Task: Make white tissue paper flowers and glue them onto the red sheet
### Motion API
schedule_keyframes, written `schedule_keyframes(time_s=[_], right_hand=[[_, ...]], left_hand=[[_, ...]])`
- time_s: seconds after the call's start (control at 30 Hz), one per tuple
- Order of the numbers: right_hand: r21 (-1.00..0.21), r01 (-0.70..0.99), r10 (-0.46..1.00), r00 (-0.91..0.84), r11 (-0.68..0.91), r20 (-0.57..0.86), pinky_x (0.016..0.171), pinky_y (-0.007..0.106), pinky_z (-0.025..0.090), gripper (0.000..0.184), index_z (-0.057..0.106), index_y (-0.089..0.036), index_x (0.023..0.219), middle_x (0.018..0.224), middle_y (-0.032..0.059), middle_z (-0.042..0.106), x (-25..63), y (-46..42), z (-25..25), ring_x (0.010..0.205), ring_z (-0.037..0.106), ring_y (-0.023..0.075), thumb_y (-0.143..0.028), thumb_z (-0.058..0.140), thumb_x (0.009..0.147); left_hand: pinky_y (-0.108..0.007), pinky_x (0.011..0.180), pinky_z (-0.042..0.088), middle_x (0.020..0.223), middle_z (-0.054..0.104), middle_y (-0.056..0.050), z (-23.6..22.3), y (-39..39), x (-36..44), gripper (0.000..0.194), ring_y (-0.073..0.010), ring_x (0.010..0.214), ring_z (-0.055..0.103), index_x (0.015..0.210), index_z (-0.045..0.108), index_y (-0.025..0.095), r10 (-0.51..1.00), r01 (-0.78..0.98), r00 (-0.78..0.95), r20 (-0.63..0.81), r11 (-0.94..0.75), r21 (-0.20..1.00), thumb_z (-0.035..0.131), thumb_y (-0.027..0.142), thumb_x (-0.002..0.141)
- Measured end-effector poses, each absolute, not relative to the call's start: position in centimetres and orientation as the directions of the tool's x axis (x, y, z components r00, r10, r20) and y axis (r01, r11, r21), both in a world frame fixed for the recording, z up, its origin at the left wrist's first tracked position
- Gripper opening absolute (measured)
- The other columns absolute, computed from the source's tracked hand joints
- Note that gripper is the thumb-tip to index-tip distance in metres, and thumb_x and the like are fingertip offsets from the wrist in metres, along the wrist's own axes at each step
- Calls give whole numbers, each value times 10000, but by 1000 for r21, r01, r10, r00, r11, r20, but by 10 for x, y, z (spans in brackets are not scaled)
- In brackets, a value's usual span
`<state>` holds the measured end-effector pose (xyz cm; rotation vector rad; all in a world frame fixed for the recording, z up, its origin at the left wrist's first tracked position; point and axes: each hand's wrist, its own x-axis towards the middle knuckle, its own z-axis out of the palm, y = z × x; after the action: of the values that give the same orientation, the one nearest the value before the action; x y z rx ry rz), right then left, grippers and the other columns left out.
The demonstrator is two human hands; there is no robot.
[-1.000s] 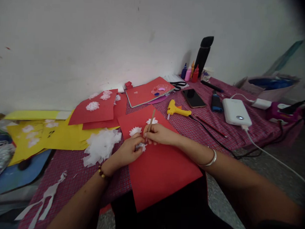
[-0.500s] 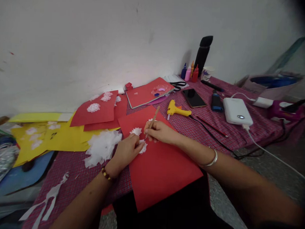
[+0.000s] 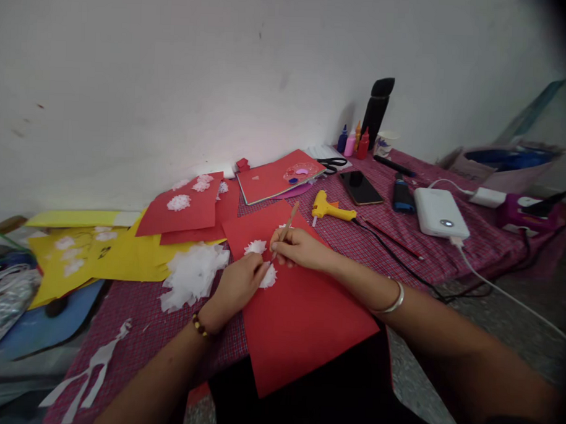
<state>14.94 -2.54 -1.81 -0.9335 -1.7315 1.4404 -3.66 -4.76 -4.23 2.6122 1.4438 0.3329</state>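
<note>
On a large red paper sheet [image 3: 302,324] are white ruffled paper flowers [image 3: 255,247]. My right hand [image 3: 293,246] is closed in a pinch around a slim wooden-handled paintbrush [image 3: 289,218], tilted with its tip down at the lower flower [image 3: 268,277]. The tip itself is too small to make out. My left hand [image 3: 241,281] lies at the sheet's left edge, its fingers curled together against that lower flower, steadying it. Part of a third white flower shows behind my right hand. Left of my left hand is a pile of white ruffled paper pieces [image 3: 192,277].
Red sheets with pinkish flowers [image 3: 179,202] and yellow paper [image 3: 133,259] lie left. A palette with paint [image 3: 299,172] rests on a red board behind. Rightward are a yellow glue gun [image 3: 332,207], a phone [image 3: 360,187], a red pencil [image 3: 393,239], a white power bank [image 3: 441,212] and cables.
The whole view has shifted slightly, so things appear a little lower and to the right. Both hands stay at the lower flower, the brush still in my right hand.
</note>
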Motion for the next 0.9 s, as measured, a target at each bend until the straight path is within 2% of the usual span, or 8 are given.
schedule_keyframes(time_s=[0.07,0.13,0.2,0.27,0.4,0.57,0.73,0.9], right_hand=[[-989,90,864,-500,120,59,432,173,374,122,482,-165,724,515,-61,496,149,-26,-18,419,447,59,-137,432,832],[-991,78,864,-499,111,57,438,174,381,113,484,-163,735,519,-61,496,149,-26,-18,427,452,60,-136,435,834],[-993,66,862,-504,102,55,443,175,389,107,483,-161,746,526,-59,498,149,-26,-19,439,460,62,-138,434,839],[-994,60,859,-511,92,48,443,174,394,104,480,-161,755,532,-57,499,149,-26,-19,450,467,65,-138,429,843],[-994,66,858,-512,88,42,433,173,391,111,476,-163,750,529,-59,493,149,-26,-18,448,463,64,-120,423,837],[-992,75,865,-500,100,49,417,168,373,121,477,-160,737,525,-58,491,148,-26,-18,429,443,56,-118,428,840],[-989,83,864,-500,119,62,417,167,371,122,482,-160,732,521,-56,488,148,-25,-20,432,446,58,-124,432,837],[-985,100,869,-490,142,75,426,166,372,98,470,-167,743,536,-56,494,149,-25,-21,436,446,57,-140,435,830]], left_hand=[[-262,631,418,774,566,-20,-39,-44,-43,294,-142,684,525,853,528,165,840,746,522,150,-534,397,337,373,936],[-273,683,439,896,575,-31,-37,-41,-46,288,-151,764,541,986,532,178,792,677,593,146,-589,442,445,434,886],[-305,745,453,1034,556,-57,-37,-41,-45,433,-186,871,551,1098,511,195,737,654,665,119,-652,383,570,498,794],[-337,773,461,1081,544,-80,-40,-43,-39,487,-219,924,552,1108,505,183,719,671,687,105,-683,288,594,518,765],[-339,735,472,1005,573,-81,-47,-45,-28,330,-216,864,572,1025,505,158,738,722,659,143,-674,156,494,438,852],[-294,687,459,918,569,-54,-49,-43,-26,114,-173,782,567,905,515,173,759,746,631,163,-651,143,438,238,851],[-300,716,444,898,555,-50,-47,-40,-26,75,-174,807,541,850,510,173,757,718,639,137,-650,247,457,168,796],[-269,707,432,839,541,-22,-40,-34,-37,80,-140,774,519,780,514,174,732,589,676,91,-610,531,468,207,836]])
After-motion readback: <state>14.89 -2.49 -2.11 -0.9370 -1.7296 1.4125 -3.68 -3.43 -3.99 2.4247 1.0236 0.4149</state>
